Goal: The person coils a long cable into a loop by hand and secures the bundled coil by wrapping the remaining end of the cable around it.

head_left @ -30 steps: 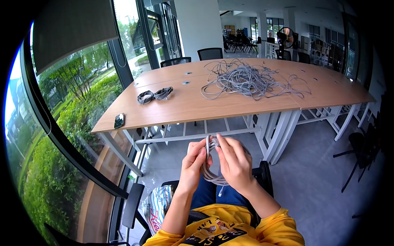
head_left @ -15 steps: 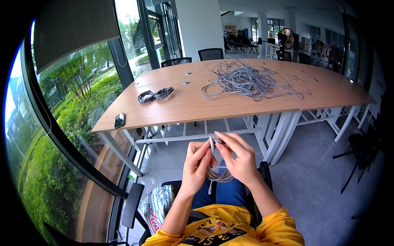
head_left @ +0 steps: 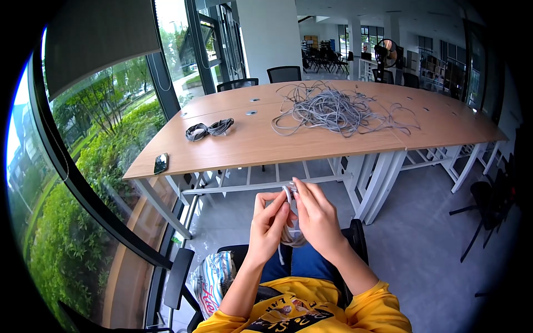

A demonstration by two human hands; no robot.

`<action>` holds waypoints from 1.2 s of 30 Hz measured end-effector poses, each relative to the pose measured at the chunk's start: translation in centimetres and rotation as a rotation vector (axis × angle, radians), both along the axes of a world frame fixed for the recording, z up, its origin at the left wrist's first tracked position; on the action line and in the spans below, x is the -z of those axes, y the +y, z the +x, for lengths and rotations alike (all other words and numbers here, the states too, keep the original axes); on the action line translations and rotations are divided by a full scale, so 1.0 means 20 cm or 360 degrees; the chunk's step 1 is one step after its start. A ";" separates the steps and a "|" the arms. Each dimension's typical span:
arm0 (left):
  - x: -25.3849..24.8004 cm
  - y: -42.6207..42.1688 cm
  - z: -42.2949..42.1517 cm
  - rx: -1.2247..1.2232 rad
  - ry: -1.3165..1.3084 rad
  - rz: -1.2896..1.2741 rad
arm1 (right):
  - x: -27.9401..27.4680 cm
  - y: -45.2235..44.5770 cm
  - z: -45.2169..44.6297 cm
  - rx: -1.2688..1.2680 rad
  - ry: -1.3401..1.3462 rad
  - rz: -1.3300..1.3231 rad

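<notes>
A looped grey cable [head_left: 293,240] hangs between my hands above my lap. My left hand [head_left: 267,223] is closed around the upper part of the loop, thumb and fingers pinching it. Opposite it, my right hand [head_left: 317,215] pinches the cable at the top of the coil, with its fingertips close to those of the left. What exactly sits between the right fingertips is too small to make out. One loose cable end dangles below the loop.
On the wooden table [head_left: 250,151] lie a large tangle of grey cables [head_left: 333,111], a tied cable bundle [head_left: 209,129] and a phone [head_left: 161,163]. A patterned bag [head_left: 214,280] sits beside me at the left, by the armrest [head_left: 179,277]. Black chairs stand around.
My right hand has turned slightly and shifted a little, its fingers more upright. The cable loop has swung narrower beneath the hands. Both hands keep hold of it.
</notes>
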State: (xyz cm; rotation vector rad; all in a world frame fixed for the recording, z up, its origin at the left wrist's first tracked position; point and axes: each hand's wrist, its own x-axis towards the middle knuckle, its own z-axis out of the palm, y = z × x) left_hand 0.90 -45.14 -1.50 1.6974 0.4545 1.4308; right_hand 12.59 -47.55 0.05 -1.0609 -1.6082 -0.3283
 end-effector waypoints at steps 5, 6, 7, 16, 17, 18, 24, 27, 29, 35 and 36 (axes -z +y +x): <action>-0.02 0.00 -0.01 0.0043 -0.0212 -0.0338 | 0.01 0.03 0.02 -0.0513 0.0469 -0.0073; -0.02 0.00 -0.02 0.0069 -0.0207 -0.0476 | 0.03 0.04 0.02 -0.0506 0.0442 0.0042; -0.02 0.00 0.00 0.0012 -0.0377 -0.0489 | 0.05 0.03 0.01 -0.0593 0.0577 -0.0051; -0.02 0.02 -0.05 -0.0411 -0.0009 -0.0100 | -0.09 -0.09 0.08 -0.0788 0.0357 -0.0313; -0.04 0.00 -0.04 -0.0371 -0.0111 -0.0344 | -0.09 -0.09 0.08 -0.0788 0.0357 -0.0313; -0.04 0.00 -0.04 -0.0370 -0.0110 -0.0344 | -0.09 -0.09 0.07 -0.0749 0.0313 -0.0281; -0.04 -0.02 -0.02 -0.0209 -0.0192 -0.0571 | -0.06 -0.07 0.02 -0.0462 0.0179 -0.0059; -0.05 -0.02 -0.01 -0.0105 -0.0112 -0.0395 | -0.06 -0.06 0.02 -0.0410 0.0097 -0.0035; -0.04 0.00 -0.04 -0.0014 -0.0059 -0.0479 | -0.06 -0.06 0.02 -0.0408 0.0054 -0.0045; -0.10 -0.03 -0.08 0.0184 0.0293 -0.0681 | -0.04 -0.06 0.03 -0.0780 0.0246 -0.0213; -0.09 -0.02 -0.07 0.0208 0.0199 -0.0735 | -0.04 -0.06 0.03 -0.0753 0.0198 -0.0176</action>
